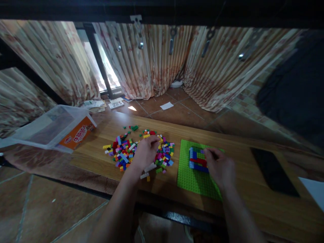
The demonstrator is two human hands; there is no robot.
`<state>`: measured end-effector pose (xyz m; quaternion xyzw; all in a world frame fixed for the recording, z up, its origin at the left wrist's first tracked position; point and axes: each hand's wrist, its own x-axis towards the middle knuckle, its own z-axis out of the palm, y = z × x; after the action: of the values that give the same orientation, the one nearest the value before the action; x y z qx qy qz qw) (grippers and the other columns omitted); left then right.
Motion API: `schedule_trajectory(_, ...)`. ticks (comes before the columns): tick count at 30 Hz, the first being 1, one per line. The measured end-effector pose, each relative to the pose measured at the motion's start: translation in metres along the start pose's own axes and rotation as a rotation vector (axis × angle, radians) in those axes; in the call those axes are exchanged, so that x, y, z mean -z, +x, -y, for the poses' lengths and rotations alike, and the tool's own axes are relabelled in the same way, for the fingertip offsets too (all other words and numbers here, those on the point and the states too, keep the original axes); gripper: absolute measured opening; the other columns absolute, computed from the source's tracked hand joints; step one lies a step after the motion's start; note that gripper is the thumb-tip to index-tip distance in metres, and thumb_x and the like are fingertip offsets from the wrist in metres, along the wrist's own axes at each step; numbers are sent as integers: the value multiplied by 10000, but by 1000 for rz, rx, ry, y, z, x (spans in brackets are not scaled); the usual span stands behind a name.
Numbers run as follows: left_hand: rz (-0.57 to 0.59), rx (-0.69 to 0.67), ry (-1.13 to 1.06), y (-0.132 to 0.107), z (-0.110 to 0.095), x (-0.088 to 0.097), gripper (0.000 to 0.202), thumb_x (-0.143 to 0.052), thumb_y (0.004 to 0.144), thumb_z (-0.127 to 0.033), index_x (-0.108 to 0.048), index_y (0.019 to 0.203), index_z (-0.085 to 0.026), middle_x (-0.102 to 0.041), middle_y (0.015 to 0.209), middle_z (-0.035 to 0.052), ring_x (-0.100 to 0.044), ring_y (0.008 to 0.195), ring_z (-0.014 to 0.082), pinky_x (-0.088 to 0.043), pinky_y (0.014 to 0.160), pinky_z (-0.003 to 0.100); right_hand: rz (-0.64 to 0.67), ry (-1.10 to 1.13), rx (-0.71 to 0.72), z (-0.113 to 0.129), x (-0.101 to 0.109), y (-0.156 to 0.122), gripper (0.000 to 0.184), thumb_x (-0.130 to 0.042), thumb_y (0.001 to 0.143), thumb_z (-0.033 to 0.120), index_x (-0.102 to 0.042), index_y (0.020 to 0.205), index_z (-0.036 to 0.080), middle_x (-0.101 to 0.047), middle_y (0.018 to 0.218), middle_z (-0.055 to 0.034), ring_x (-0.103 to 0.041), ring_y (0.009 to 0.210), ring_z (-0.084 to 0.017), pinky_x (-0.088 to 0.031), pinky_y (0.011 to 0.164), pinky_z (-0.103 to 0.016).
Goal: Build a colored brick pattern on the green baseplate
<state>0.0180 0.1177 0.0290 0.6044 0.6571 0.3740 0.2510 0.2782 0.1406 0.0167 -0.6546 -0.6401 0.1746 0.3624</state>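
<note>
My left hand [146, 152] reaches over a loose pile of coloured toy building bricks [124, 157], thumb and fingertips pinched together among yellow pieces; what they hold, if anything, is too small to make out. To the right lies a green studded baseplate [186, 180]. On it stands a low brick structure [198, 162] with blue sides and red bricks inside. My right hand [220, 167] is at the structure's right side, its fingers closed and covering that end. Whatever sits between those fingers is hidden.
A clear plastic box [53, 128] with an orange label stands at the table's left end. A black flat slab [274, 171] and white paper [314, 190] lie on the right. Dark bar [162, 11] with hanging metal hooks crosses overhead. Curtains [162, 60] hang beyond the wooden table [101, 153].
</note>
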Motion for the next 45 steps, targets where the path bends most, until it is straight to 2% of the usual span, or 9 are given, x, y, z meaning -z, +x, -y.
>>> schedule_trajectory(7,124,182,-594,-7,-21,-15,235,-623,775,-242,-690,974,-138,-703,806,28,-623,698,129,-482,633,227,33,388,-11,13,-4,-6,333,-582,815,486,-709,860,182,-704,753,-43,-624,638,-173,-503,614,-300)
schedule_trajectory(12,205,248,-748,-15,-38,-35,230,-677,743,-290,-664,917,-140,-686,810,21,-648,701,128,-499,646,235,138,572,-5,10,8,-4,206,-704,734,372,-725,855,206,-675,698,4,-591,601,-132,-489,587,-268)
schedule_trajectory(15,242,199,-751,-18,-44,-49,161,-669,744,-272,-649,836,-141,-666,746,4,-626,661,111,-500,659,240,87,608,-40,2,18,1,185,-710,725,354,-725,827,201,-651,640,12,-567,573,-124,-484,586,-273)
schedule_trajectory(19,239,90,-649,-20,-45,-63,91,-638,741,-199,-646,817,-148,-662,733,0,-602,675,109,-476,661,229,-28,600,-93,-6,27,7,195,-710,707,362,-724,801,192,-648,621,8,-551,566,-123,-470,576,-270)
schedule_trajectory(25,173,-32,-362,-18,-44,-66,68,-573,774,-163,-641,775,-161,-656,734,-1,-597,687,122,-455,660,224,34,476,-91,-12,26,6,239,-671,732,400,-716,802,176,-654,628,-1,-560,566,-134,-478,586,-281)
schedule_trajectory(32,-86,-31,26,-8,-29,-36,161,-536,817,-208,-679,886,-184,-726,888,39,-660,803,170,-488,755,264,130,167,42,-19,21,1,291,-566,827,423,-717,878,180,-731,838,-63,-654,733,-197,-506,711,-336)
schedule_trajectory(37,-185,94,313,-3,-18,-8,215,-524,814,-213,-717,908,-213,-740,857,44,-676,766,199,-492,734,279,103,16,131,-13,18,1,282,-526,854,391,-718,880,186,-732,872,-70,-664,777,-210,-502,755,-343)
schedule_trajectory(41,-196,172,450,-4,-8,6,248,-514,818,-220,-729,941,-225,-742,855,54,-680,786,220,-498,743,295,120,16,165,-11,12,0,293,-509,863,387,-716,892,182,-730,899,-70,-667,799,-210,-502,762,-340)
schedule_trajectory(45,-157,179,579,-3,-2,13,279,-495,818,-197,-727,973,-213,-728,978,86,-671,901,249,-498,788,326,117,7,184,-12,6,0,283,-507,864,392,-710,888,196,-727,894,-63,-663,793,-209,-502,761,-344)
